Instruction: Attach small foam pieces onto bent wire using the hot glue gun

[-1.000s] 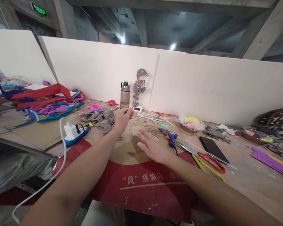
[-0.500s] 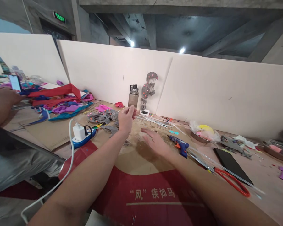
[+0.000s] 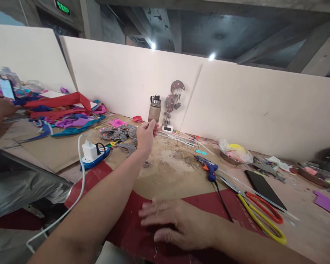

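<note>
My left hand (image 3: 146, 136) is raised over the middle of the table in front of the bottle (image 3: 154, 109), fingers pinched together; anything between them is too small to make out. My right hand (image 3: 176, 222), slightly blurred, is spread palm down over the red part of the table cover (image 3: 129, 216) and holds nothing. Grey pieces with pink dots (image 3: 114, 134) lie left of my left hand. To the right are a blue glue gun (image 3: 210, 169) and scissors with red and yellow handles (image 3: 264, 211).
A white plug (image 3: 90, 150) sits on a blue power strip at the left, its white cable hanging toward me. A black phone (image 3: 264, 189) and bowls lie right. Another person's hand (image 3: 0, 106) is at far left. White boards (image 3: 112, 73) stand behind.
My right hand has moved from the middle of the table back toward me, uncovering the whitish patch there. My left hand stays pinched in nearly the same place. The view has shifted slightly.
</note>
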### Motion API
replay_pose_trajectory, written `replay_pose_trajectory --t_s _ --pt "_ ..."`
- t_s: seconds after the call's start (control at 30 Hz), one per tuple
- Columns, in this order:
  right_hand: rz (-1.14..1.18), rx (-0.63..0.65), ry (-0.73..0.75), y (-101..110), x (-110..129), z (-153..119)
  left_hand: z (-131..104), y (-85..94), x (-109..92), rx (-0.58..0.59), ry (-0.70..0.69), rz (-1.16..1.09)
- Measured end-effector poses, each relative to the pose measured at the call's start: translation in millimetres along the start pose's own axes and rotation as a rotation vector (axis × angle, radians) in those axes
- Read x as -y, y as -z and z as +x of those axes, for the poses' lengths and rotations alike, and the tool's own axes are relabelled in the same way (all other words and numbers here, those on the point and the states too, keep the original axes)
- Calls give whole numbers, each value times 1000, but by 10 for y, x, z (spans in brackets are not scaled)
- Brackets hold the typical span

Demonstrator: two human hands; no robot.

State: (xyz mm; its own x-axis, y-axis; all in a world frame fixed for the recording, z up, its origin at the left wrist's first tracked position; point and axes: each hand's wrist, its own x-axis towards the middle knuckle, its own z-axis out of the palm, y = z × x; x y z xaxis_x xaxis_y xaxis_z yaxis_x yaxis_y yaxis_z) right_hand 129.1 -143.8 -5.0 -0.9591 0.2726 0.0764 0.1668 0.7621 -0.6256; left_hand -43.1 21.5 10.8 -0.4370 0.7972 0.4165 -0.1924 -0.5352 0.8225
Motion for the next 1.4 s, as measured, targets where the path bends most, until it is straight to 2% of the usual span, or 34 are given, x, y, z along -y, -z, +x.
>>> replay_pose_trajectory --t_s 0.03,0.1,0.2,0.23,0.27,0.33,0.4,0.53,0.67,0.87,1.17,1.27,1.4 --pt "58 -41 7 7 62 -9 -8 -2 5 3 2 9" --pt "69 -239 -105 83 13 24 -29 -7 14 2 13 10" --pt "-60 -576 -400 305 -398 151 -59 -10 22 -8 38 -12" --pt "-114 -651 -467 390 -578 201 -64 -9 24 -9 44 -17" --pt "-179 -674 -525 471 -759 252 -67 -8 27 -5 47 -16" --pt "-368 -632 -654 611 -1081 350 -61 -2 33 9 48 4" --pt "-425 -607 -703 708 -1314 440 -46 6 37 24 52 37" --pt "-507 -511 -730 800 -1530 607 -20 16 27 26 89 44" --pt "-592 -372 -762 839 -1579 747 -20 8 -2 38 99 18" --pt "-721 -192 -810 925 -1521 901 -21 1 20 45 101 -3" --pt "-696 134 -956 1139 -1593 1161 -19 -4 26 53 130 12" --pt "-684 182 -990 1149 -1607 1222 -29 -6 45 69 126 29" --pt "-647 146 -999 1137 -1579 1202 -48 -14 62 97 131 45"
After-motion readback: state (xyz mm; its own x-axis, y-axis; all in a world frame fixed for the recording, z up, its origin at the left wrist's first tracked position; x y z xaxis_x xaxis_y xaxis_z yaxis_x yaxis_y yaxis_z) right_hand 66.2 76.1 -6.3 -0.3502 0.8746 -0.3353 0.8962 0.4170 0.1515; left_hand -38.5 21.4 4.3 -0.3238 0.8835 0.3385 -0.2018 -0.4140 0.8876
